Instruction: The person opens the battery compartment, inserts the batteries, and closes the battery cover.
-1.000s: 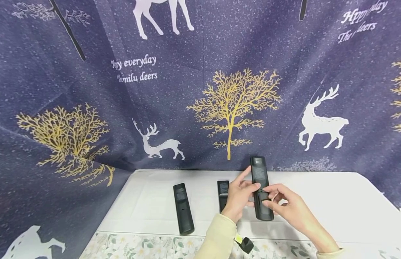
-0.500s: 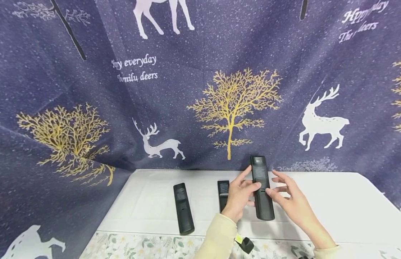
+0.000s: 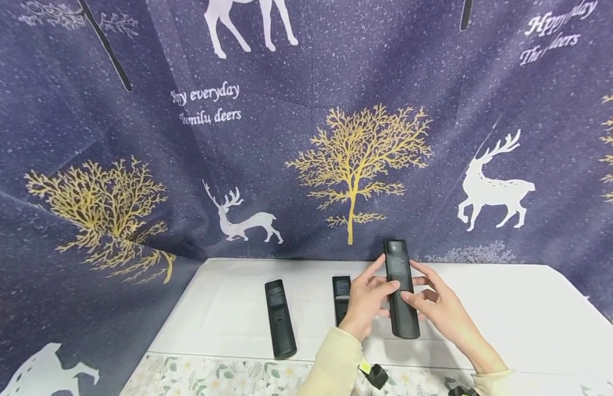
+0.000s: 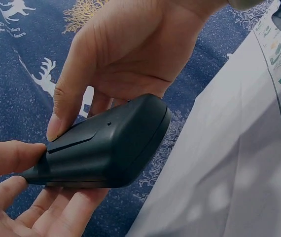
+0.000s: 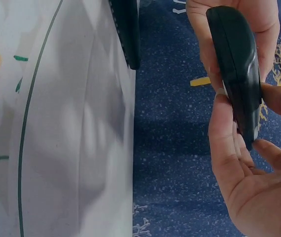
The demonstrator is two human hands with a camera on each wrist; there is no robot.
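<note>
A black remote control is held up over the white table, its back with the printed label and lower cover facing the head camera. My left hand grips its left edge, thumb on the back and index finger near the top. My right hand grips the right edge, thumb tip near the notch at the cover's upper end. In the left wrist view, the lower cover of the remote sits level with the body. The right wrist view shows the remote edge-on, fingers on both faces.
Another black remote lies on the white table at left. A third remote is partly hidden behind my left hand. Near the front, a small black piece with a yellow part lies on the floral cloth. A patterned curtain hangs behind.
The right fingers were pinching at the lower cover, then lifted off to the right; they now hold the remote's right edge. The cover appears closed flush. The left hand stays almost still.
</note>
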